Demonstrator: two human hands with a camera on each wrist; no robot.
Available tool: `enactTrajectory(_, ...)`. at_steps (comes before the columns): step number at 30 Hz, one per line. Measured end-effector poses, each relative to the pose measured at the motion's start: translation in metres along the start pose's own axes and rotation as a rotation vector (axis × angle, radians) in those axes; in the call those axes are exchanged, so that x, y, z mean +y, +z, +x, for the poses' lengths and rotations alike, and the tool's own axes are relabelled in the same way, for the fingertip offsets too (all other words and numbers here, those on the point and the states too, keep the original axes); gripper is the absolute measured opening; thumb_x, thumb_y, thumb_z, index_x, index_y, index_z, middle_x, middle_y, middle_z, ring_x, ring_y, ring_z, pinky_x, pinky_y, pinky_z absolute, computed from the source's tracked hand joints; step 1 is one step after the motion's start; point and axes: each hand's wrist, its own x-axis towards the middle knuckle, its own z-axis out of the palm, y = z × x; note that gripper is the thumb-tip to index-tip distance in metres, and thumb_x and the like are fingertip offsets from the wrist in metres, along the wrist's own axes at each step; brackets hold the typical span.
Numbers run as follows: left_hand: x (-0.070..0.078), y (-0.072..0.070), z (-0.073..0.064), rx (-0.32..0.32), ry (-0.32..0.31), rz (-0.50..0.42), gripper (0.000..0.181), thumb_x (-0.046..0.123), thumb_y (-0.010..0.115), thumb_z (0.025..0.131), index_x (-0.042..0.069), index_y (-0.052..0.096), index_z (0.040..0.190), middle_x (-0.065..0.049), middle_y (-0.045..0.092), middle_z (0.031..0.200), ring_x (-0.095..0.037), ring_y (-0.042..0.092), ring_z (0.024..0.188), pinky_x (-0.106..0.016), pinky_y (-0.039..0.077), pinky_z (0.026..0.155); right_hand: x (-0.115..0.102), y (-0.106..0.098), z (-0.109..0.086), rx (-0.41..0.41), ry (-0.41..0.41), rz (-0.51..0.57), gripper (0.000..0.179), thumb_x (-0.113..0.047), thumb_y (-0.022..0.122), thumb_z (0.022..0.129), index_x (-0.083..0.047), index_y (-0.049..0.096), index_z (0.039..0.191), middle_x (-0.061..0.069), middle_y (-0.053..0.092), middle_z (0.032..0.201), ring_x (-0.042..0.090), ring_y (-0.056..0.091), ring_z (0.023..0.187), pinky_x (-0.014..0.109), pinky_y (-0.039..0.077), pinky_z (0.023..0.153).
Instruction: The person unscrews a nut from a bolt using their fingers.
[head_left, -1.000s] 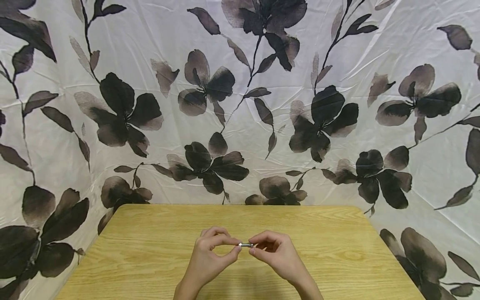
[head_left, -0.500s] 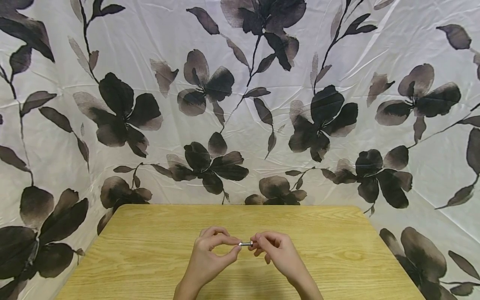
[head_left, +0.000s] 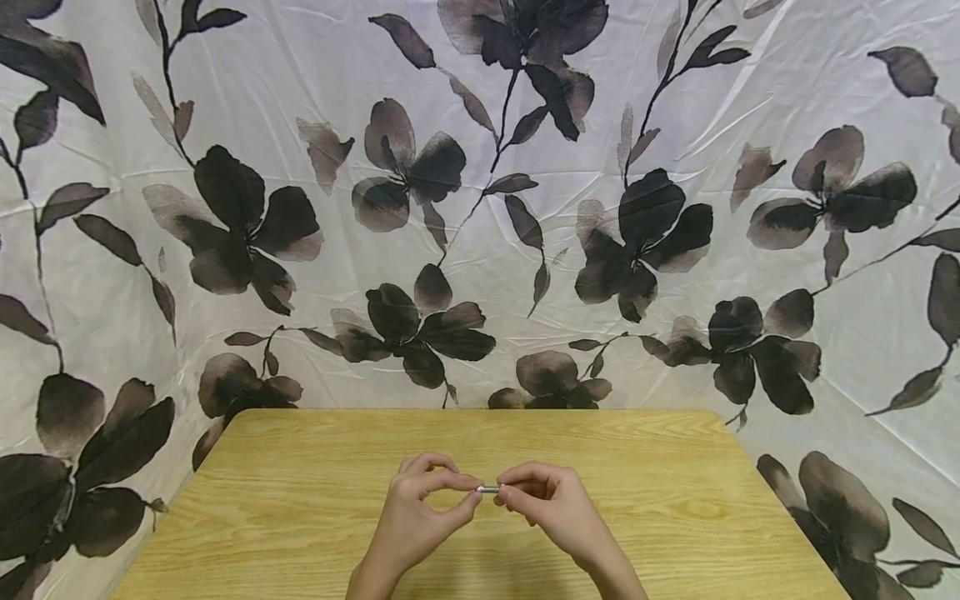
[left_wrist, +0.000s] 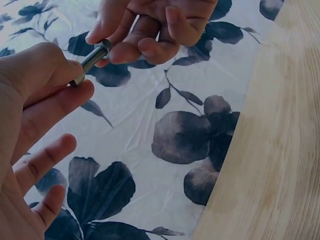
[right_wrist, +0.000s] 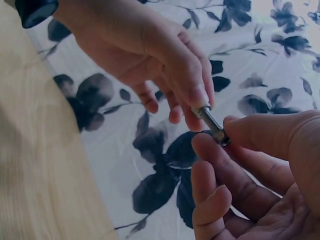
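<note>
A small metal bolt (head_left: 489, 489) is held level between the two hands, above the table. My left hand (head_left: 415, 515) pinches its left end between thumb and forefinger; the other fingers are spread apart in the left wrist view. At the bolt's right end, my right hand (head_left: 561, 510) grips with thumb and fingertips. The threaded shaft (left_wrist: 93, 59) shows between the hands in the left wrist view. A wider hexagonal piece (right_wrist: 223, 138) sits at the right-hand end in the right wrist view; whether it is the head or a nut I cannot tell. Fingertips partly cover both ends.
A wood-grain table (head_left: 315, 450) lies under the hands. Behind it and at both sides hangs a white cloth (head_left: 525, 283) printed with dark flowers. A dark rounded object (right_wrist: 37, 12) sits at the left forearm in the right wrist view.
The right thumb and fingers shift round the bolt's right end, opening off it half a second ago and now closing over it again. My left hand keeps its pinch in place.
</note>
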Motion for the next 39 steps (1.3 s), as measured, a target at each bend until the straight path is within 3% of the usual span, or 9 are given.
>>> enactTrajectory(8, 0.0018, -0.0033, -0.0004, -0.02, -0.118, -0.069, 0.029, 0.008, 0.09, 0.076, 0.033, 0.081, 0.088, 0.017, 0.068, 0.091, -0.01, 0.058, 0.092, -0.034, 0.045, 0.08, 0.0006, 0.0027, 0.0, 0.035, -0.06, -0.006, 0.023, -0.015, 0.077, 0.093, -0.002, 0.074, 0.111, 0.022, 0.074, 0.107, 0.013, 0.071, 0.092, 0.029, 0.058, 0.079)
enactTrajectory(17, 0.0027, -0.0053, 0.0002, -0.019, -0.127, -0.124, 0.024, 0.01, 0.09, 0.078, 0.03, 0.081, 0.089, 0.012, 0.069, 0.089, -0.01, 0.061, 0.089, -0.031, 0.05, 0.077, 0.0023, 0.003, 0.0001, 0.016, -0.138, 0.008, 0.024, -0.009, 0.076, 0.092, 0.001, 0.072, 0.114, 0.024, 0.073, 0.11, 0.013, 0.071, 0.094, 0.03, 0.06, 0.079)
enactTrajectory(22, 0.0023, -0.0052, 0.0002, 0.007, -0.094, -0.105, 0.025, 0.008, 0.09, 0.076, 0.029, 0.082, 0.089, 0.012, 0.069, 0.092, -0.011, 0.06, 0.09, -0.032, 0.048, 0.078, -0.0013, 0.0019, 0.0002, 0.021, -0.044, -0.002, 0.026, -0.019, 0.069, 0.099, -0.002, 0.072, 0.118, 0.014, 0.074, 0.107, 0.01, 0.067, 0.085, 0.025, 0.054, 0.07)
enactTrajectory(26, -0.001, -0.0035, 0.0006, 0.015, 0.002, -0.044, 0.028, 0.005, 0.091, 0.074, 0.027, 0.083, 0.091, 0.012, 0.073, 0.092, -0.011, 0.057, 0.091, -0.038, 0.042, 0.083, -0.0025, 0.001, 0.001, 0.019, 0.047, 0.026, 0.032, -0.029, 0.065, 0.103, 0.001, 0.075, 0.11, 0.007, 0.075, 0.094, 0.009, 0.059, 0.07, 0.019, 0.042, 0.056)
enactTrajectory(29, -0.0043, -0.0008, 0.0008, 0.029, 0.083, -0.009, 0.031, 0.002, 0.091, 0.07, 0.024, 0.084, 0.091, 0.01, 0.077, 0.087, -0.012, 0.058, 0.091, -0.043, 0.038, 0.086, -0.0006, 0.0006, 0.0014, -0.004, 0.075, 0.048, 0.036, -0.031, 0.064, 0.103, 0.002, 0.075, 0.106, 0.002, 0.076, 0.087, 0.008, 0.057, 0.067, 0.017, 0.037, 0.053)
enactTrajectory(32, -0.0063, 0.0014, 0.0008, 0.044, 0.123, 0.003, 0.032, 0.002, 0.092, 0.068, 0.022, 0.084, 0.09, 0.007, 0.078, 0.084, -0.014, 0.06, 0.091, -0.044, 0.037, 0.087, 0.0015, 0.0, 0.0016, -0.023, 0.086, 0.063, 0.036, -0.032, 0.063, 0.103, 0.001, 0.076, 0.105, -0.004, 0.076, 0.082, 0.007, 0.055, 0.064, 0.016, 0.035, 0.051)
enactTrajectory(39, -0.003, 0.0006, 0.0011, 0.04, 0.095, 0.007, 0.031, 0.003, 0.092, 0.069, 0.025, 0.084, 0.09, 0.009, 0.077, 0.085, -0.013, 0.06, 0.091, -0.047, 0.037, 0.087, 0.002, -0.0018, 0.0004, -0.027, 0.058, 0.051, 0.03, -0.024, 0.068, 0.1, 0.002, 0.072, 0.115, -0.002, 0.077, 0.088, 0.007, 0.06, 0.07, 0.019, 0.043, 0.059)
